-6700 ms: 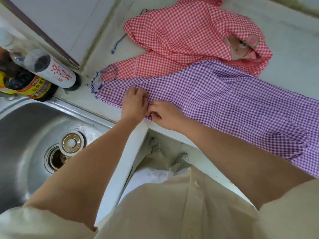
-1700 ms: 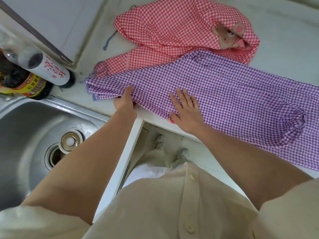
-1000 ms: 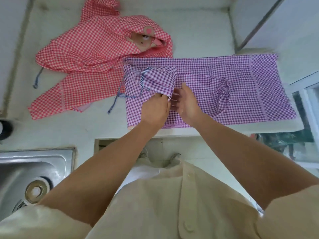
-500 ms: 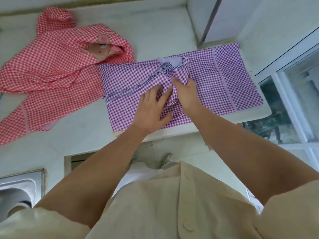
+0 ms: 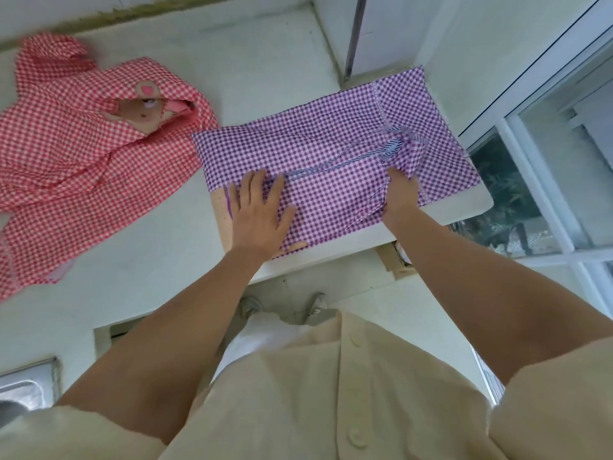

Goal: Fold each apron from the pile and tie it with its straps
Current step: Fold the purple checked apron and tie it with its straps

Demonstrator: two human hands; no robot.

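A purple checked apron [image 5: 318, 151] lies folded over on the right end of the pale counter [image 5: 265, 61]. My left hand [image 5: 258, 214] rests flat on its near left part, fingers spread. My right hand [image 5: 399, 190] grips a bunched fold of the purple cloth near the right side. A striped strap [image 5: 335, 166] runs across the apron up to a gathered knot of cloth [image 5: 403, 144]. A red checked apron [image 5: 76, 144] with a bear patch [image 5: 142, 109] lies crumpled at the left, touching the purple one.
The counter ends just right of the purple apron, beside a window frame [image 5: 530, 180]. A wall corner [image 5: 351, 38] stands behind the apron. A steel sink edge [image 5: 23, 386] shows at the bottom left. My shoes [image 5: 285, 308] are on the floor below the counter edge.
My right hand has pulled the bunched cloth and strap from the apron's middle to its right side. My left hand has flattened out on the near left part. The view has swung right.
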